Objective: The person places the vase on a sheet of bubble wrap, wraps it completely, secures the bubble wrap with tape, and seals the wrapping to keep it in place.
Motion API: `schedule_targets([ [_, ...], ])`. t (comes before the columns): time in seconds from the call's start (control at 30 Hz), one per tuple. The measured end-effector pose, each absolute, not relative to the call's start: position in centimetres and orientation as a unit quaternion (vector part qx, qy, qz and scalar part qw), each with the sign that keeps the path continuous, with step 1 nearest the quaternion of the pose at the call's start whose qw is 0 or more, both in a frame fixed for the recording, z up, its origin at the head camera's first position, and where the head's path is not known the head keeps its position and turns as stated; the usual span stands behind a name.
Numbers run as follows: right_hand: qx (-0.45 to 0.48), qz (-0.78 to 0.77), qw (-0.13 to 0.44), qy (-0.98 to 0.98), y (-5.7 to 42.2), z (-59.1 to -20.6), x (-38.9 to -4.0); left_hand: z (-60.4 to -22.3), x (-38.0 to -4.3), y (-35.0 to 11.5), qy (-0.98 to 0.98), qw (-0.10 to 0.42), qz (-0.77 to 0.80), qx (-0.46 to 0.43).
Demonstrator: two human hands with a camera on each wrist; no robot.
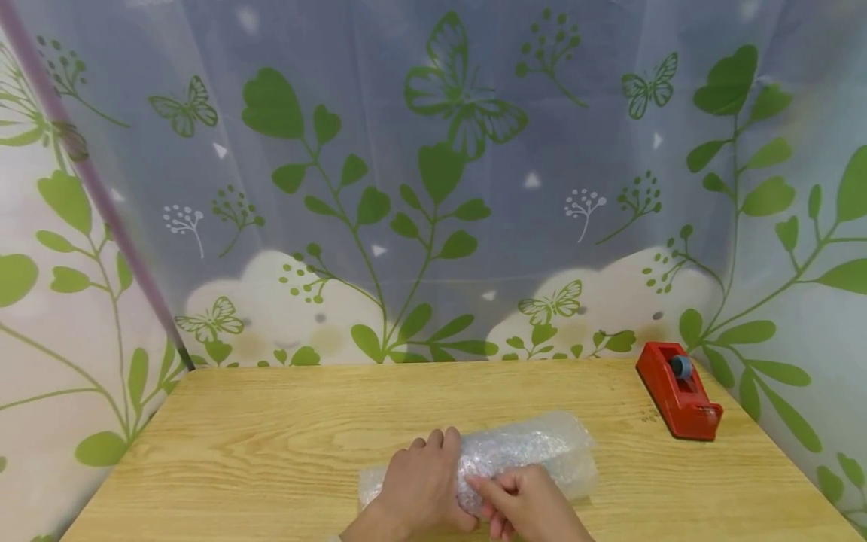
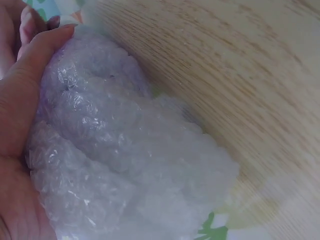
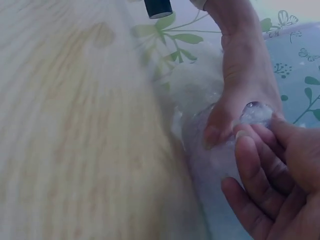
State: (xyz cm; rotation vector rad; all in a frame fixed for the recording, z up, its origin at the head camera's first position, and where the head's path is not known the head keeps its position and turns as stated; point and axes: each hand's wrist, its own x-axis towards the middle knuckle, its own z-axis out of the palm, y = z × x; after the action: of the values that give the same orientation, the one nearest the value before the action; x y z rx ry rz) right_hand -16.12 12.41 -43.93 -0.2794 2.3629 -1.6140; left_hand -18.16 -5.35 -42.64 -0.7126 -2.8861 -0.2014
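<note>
A rolled bundle of clear bubble wrap [image 1: 521, 455] lies across the near part of the wooden table, a faint purple tint showing through it in the left wrist view. My left hand [image 1: 421, 478] grips the bundle from above, its thumb [image 2: 47, 47] along one side. Close beside it, my right hand [image 1: 524, 497] pinches a bit of the clear wrap [image 3: 256, 114] between thumb and forefinger, the other fingers [image 3: 255, 175] loosely bent. Whatever the wrap encloses cannot be made out.
A red tape dispenser [image 1: 680, 391] with a roll of tape stands at the table's right side. The wooden table [image 1: 271, 414] reaches back to a curtain [image 1: 379, 188] printed with leaves and butterflies, which also hangs along both sides.
</note>
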Motion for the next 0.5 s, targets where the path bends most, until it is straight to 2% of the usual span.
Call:
schedule_targets([
  [0.17, -0.101, -0.556, 0.14, 0.813, 12.8, -44.8, -16.1, -42.7, -18.7, -5.6, -0.965, 0.065, -0.087, -0.237],
  [0.33, -0.091, -0.56, 0.148, 0.81, 13.1, -45.0, -16.2, -42.6, -18.9, -5.5, -0.962, 0.087, -0.074, -0.249],
  [0.5, -0.104, -0.555, 0.142, 0.813, 13.1, -45.2, -16.1, -42.5, -18.7, -5.6, -0.962, 0.083, -0.076, -0.249],
])
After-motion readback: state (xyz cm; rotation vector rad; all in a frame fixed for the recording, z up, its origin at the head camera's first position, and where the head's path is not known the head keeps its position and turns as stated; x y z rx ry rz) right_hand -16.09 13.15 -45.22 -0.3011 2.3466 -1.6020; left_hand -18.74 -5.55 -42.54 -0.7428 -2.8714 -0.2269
